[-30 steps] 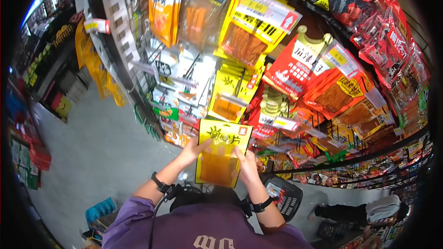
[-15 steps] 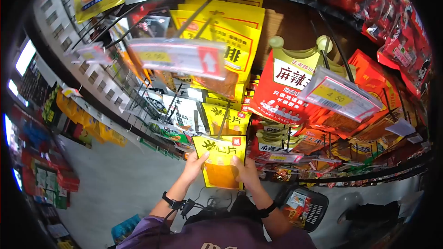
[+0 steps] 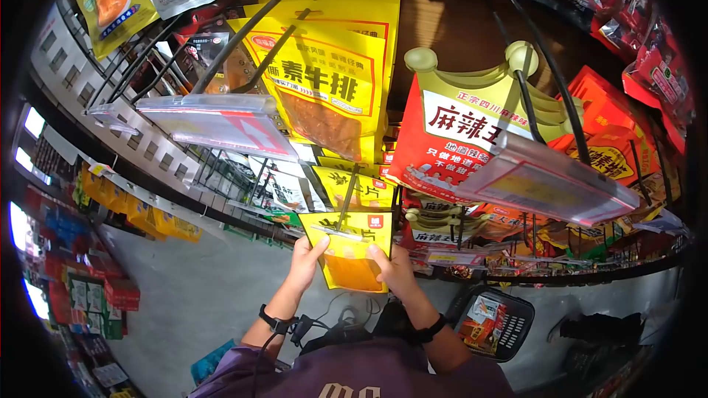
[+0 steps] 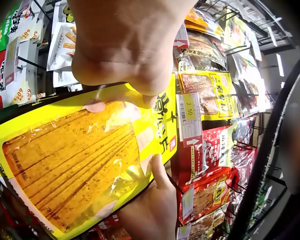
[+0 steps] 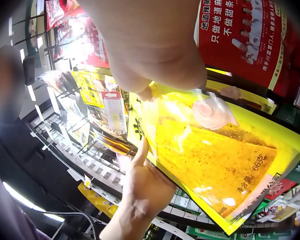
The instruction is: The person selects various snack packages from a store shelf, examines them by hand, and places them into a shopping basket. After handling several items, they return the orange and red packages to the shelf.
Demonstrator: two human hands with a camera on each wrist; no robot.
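Both hands hold a flat yellow snack packet (image 3: 355,268) upright at its side edges, thumbs on its front. My left hand (image 3: 302,265) grips the left edge. The right hand (image 3: 398,271) grips the opposite one. Through the clear window (image 4: 80,165) orange-brown strips show. A display peg (image 3: 346,195) with a small tag overlaps the packet's top in the head view. Matching yellow packets (image 3: 335,183) hang just behind. From the right wrist view, the left thumb lies along the packet's printed end; the other fingers are hidden behind it.
Larger yellow packets (image 3: 324,81) and red crown-topped packets (image 3: 450,129) hang above on pegs. Price-tag holders (image 3: 221,121) jut out toward me. A dark basket (image 3: 522,311) holding several packets stands on the floor at right. Boxes (image 3: 122,293) are stacked at far left.
The view has moved in closer to the shelf. The packet, formerly apart from the hanging goods, now overlaps the peg in front of the matching packets. Both hands keep their hold.
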